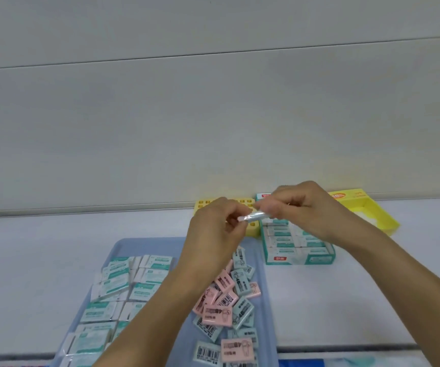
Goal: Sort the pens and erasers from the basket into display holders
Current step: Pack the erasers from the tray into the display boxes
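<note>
My left hand (217, 229) and my right hand (299, 205) are raised together above the table and pinch the two ends of one small wrapped eraser (253, 218) held edge-on between them. Below them a pale blue basket (265, 295) holds several white-and-teal wrapped erasers (123, 284) on its left side and a loose heap of pink and pale blue erasers (226, 305) on its right. Behind the hands stands a teal-and-white display box (301, 258) with rows of white erasers in it.
A yellow holder with a grid of square holes (205, 205) stands at the back, partly behind my left hand. A yellow open display box (370, 210) sits at the back right against the wall. The white table stretches left and right of the basket.
</note>
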{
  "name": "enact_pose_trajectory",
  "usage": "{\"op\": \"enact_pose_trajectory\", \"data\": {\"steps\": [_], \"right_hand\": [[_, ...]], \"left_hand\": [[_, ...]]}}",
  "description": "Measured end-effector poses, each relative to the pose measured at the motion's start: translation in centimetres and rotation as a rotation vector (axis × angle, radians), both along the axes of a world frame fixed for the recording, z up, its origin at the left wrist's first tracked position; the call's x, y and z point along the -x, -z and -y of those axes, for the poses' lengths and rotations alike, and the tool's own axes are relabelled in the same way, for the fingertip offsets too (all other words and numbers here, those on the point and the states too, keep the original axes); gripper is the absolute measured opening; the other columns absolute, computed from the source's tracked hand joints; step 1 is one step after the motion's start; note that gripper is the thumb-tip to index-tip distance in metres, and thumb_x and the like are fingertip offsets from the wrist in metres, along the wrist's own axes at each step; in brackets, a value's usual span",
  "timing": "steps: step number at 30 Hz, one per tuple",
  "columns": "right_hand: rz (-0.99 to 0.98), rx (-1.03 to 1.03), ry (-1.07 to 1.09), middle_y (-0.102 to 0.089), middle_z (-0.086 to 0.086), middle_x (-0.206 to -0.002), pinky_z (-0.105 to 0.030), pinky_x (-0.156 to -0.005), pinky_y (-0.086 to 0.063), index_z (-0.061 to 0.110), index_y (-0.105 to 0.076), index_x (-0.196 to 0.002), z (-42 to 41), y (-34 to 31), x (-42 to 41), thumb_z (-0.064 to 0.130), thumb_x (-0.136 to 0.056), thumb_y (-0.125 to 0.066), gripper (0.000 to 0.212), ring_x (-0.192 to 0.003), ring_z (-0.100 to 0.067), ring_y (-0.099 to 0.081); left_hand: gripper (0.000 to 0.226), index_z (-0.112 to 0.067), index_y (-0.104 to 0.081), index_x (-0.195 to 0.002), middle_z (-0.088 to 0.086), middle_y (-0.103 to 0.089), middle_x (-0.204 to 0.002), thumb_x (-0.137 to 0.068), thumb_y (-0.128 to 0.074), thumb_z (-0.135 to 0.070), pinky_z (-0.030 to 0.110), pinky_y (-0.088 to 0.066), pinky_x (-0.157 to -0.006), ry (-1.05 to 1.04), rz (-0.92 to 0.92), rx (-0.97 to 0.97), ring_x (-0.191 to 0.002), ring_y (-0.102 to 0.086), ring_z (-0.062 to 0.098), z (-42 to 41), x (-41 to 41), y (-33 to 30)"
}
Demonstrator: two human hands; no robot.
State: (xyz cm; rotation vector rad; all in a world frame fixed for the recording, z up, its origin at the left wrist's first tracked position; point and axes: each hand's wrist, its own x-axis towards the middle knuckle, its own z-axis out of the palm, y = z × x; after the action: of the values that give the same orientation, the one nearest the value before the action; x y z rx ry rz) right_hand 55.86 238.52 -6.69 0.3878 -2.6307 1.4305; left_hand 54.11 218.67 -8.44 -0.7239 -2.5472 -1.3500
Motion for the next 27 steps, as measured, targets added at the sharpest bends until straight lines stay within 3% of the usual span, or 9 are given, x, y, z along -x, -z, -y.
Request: {"op": "enact_pose_trajectory", "data": {"steps": [1, 4, 7, 10, 12, 16, 20, 24, 27], "right_hand": [[0.027, -0.038, -0.031, -0.068, 0.002, -0.072, -0.014, -0.055, -0.038, 0.041, -0.077, -0.09, -0.3, -0.3, -0.1, 0.04, -0.083, -0.07, 0.01, -0.06, -0.001, -0.052], [0.077, -0.07, 0.032, -0.072, 0.008, -0.07, -0.018, -0.056, -0.045, 0.041, -0.078, -0.086, -2.0, -0.2, -0.5, 0.023, -0.081, -0.077, 0.018, -0.06, -0.001, -0.058], [0.021, -0.295, 0.278, -0.073, 0.011, -0.084, -0.032, -0.075, -0.054, 0.03, -0.074, -0.086, -4.0, 0.8, -0.6, 0.018, -0.079, -0.078, 0.014, -0.078, -0.009, -0.065], [0.034, -0.617, 0.372, -0.069, 0.006, -0.106, -0.035, -0.087, -0.049, 0.024, -0.07, -0.102, -5.3, 2.2, -0.6, 0.016, -0.085, -0.07, 0.018, -0.096, -0.016, -0.061], [0.032, -0.764, 0.402, -0.066, 0.006, -0.111, -0.031, -0.087, -0.046, 0.026, -0.069, -0.107, -5.5, 3.2, -0.5, 0.02, -0.088, -0.065, 0.02, -0.102, -0.018, -0.059], [-0.04, -0.804, 0.423, -0.066, 0.004, -0.103, -0.036, -0.092, -0.04, 0.032, -0.071, -0.102, -5.6, 4.4, 0.1, 0.027, -0.09, -0.063, 0.015, -0.103, -0.02, -0.055], [-0.034, -0.779, 0.385, -0.067, 0.005, -0.099, -0.037, -0.081, -0.047, 0.023, -0.074, -0.092, -5.9, 5.6, 0.4, 0.019, -0.092, -0.06, 0.015, -0.104, -0.019, -0.051], [0.008, -0.826, 0.408, -0.059, 0.006, -0.114, -0.03, -0.081, -0.045, 0.028, -0.072, -0.108, -5.4, 5.4, 0.5, 0.024, -0.096, -0.054, 0.022, -0.112, -0.016, -0.045], [0.009, -0.877, 0.412, -0.052, 0.005, -0.129, -0.033, -0.093, -0.04, 0.03, -0.063, -0.125, -4.2, 4.3, 0.0, 0.032, -0.096, -0.054, 0.031, -0.119, -0.019, -0.042]], "left_hand": [[0.017, -0.025, -0.071, -0.093, -0.012, -0.064, -0.086, -0.087, -0.067, -0.01, 0.026, -0.053, -0.075, 0.041, -0.075, 0.067, -0.078, -0.061, 0.004, -0.6, 0.0, -0.2], [0.02, -0.023, -0.068, -0.108, -0.008, -0.064, -0.099, -0.09, -0.064, -0.017, 0.036, -0.052, -0.08, 0.093, -0.187, 0.157, -0.089, -0.061, 0.009, -2.1, 0.5, -0.2], [0.049, -0.03, -0.047, -0.137, -0.01, -0.054, -0.133, -0.091, -0.063, -0.036, 0.036, -0.047, -0.097, 0.117, -0.179, 0.335, -0.12, -0.05, 0.009, -3.6, 1.3, 1.3], [0.062, -0.025, -0.031, -0.15, -0.005, -0.031, -0.157, -0.097, -0.044, -0.053, 0.038, -0.021, -0.118, 0.252, -0.177, 0.731, -0.143, -0.027, 0.014, -4.4, 2.1, 3.3], [0.064, -0.023, -0.026, -0.153, -0.005, -0.021, -0.161, -0.099, -0.029, -0.058, 0.04, -0.005, -0.121, 0.302, -0.158, 0.849, -0.148, -0.013, 0.012, -4.4, 2.4, 4.3], [0.066, -0.021, -0.025, -0.153, -0.004, -0.019, -0.162, -0.099, -0.023, -0.059, 0.042, -0.002, -0.12, 0.305, -0.161, 0.884, -0.15, -0.009, 0.012, -4.5, 2.8, 4.7], [0.065, -0.019, -0.026, -0.153, -0.003, -0.019, -0.162, -0.1, -0.026, -0.057, 0.044, -0.004, -0.12, 0.307, -0.125, 0.899, -0.15, -0.009, 0.014, -4.9, 2.6, 4.3], [0.06, -0.021, -0.032, -0.15, -0.002, -0.027, -0.159, -0.1, -0.033, -0.053, 0.045, -0.009, -0.121, 0.318, -0.055, 0.876, -0.148, -0.015, 0.015, -4.9, 2.4, 3.2], [0.052, -0.027, -0.037, -0.146, -0.005, -0.042, -0.149, -0.099, -0.046, -0.046, 0.043, -0.015, -0.12, 0.269, -0.002, 0.634, -0.14, -0.031, 0.014, -3.8, 1.2, 2.5]]}}
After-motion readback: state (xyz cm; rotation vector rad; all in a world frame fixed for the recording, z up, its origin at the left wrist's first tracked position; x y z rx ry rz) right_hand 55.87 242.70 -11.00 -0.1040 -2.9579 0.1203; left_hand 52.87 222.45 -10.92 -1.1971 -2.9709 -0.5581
